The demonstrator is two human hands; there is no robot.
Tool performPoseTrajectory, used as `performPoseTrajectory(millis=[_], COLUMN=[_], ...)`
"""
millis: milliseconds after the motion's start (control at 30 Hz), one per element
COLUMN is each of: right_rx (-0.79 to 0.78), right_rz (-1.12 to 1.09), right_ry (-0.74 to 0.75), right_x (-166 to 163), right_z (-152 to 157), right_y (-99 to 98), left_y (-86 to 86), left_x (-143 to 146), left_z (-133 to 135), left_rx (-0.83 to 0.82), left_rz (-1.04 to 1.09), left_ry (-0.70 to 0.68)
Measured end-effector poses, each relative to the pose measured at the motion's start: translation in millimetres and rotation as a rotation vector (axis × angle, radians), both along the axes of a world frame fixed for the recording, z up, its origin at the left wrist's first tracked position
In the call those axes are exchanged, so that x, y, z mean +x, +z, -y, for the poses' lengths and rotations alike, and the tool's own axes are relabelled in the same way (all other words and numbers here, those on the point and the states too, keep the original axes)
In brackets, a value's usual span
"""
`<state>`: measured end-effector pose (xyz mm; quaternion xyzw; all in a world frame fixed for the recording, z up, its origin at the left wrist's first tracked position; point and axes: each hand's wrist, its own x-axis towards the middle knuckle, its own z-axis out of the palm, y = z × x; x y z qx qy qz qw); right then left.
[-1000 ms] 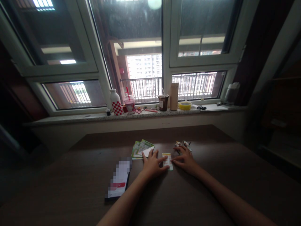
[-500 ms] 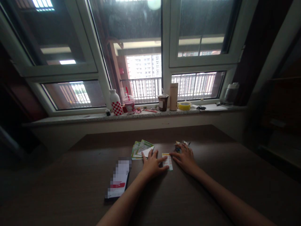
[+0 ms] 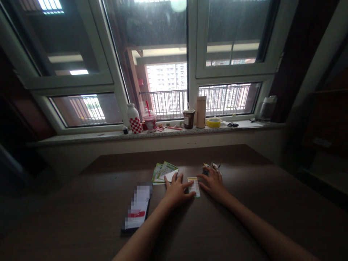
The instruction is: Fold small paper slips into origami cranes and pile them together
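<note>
My left hand (image 3: 178, 190) lies with its fingers spread over the table. Its fingertips rest by a fan of green and white cards (image 3: 163, 173), and its thumb and index finger reach the left edge of a small printed card (image 3: 194, 186) with a yellow strip on top. On the other side of that card is my right hand (image 3: 214, 183), fingers apart, index and thumb close to the card's right edge. Beyond its fingertips sits a small crumpled-looking bundle (image 3: 216, 168), partly hidden by the fingers; I cannot make out what it is.
A phone (image 3: 137, 208) with a partly blurred screen lies left of my left forearm. Along the windowsill (image 3: 168, 133) stand a checkered bottle (image 3: 135, 119), a pink drink cup (image 3: 149, 121), a brown cup (image 3: 188, 119), a tan flask (image 3: 201, 112), yellow tape (image 3: 213, 122) and scissors (image 3: 232, 124).
My right hand's fingers have shifted slightly, the index finger drawing back a little from the small card's upper right corner. My left hand and the cards look the same.
</note>
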<state>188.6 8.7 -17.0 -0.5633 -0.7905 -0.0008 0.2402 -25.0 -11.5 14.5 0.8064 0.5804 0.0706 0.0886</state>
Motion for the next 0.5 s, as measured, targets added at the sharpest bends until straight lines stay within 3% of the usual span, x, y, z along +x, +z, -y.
performPoseTrajectory(millis=[133, 267, 500], right_rx=[0.072, 0.089, -0.006], right_rz=[-0.022, -0.025, -0.062], right_ry=[0.068, 0.041, -0.01], right_x=[1, -3, -10], right_z=[-1, -2, -6], right_y=[0.6, 3.1, 4.8], left_y=[0.5, 1.2, 0.8], left_x=[0, 1, 1], left_z=[0, 0, 0], left_rx=[-0.003, -0.001, 0.006], left_rz=[0.003, 0.012, -0.008], left_ry=[0.005, 0.0, 0.003])
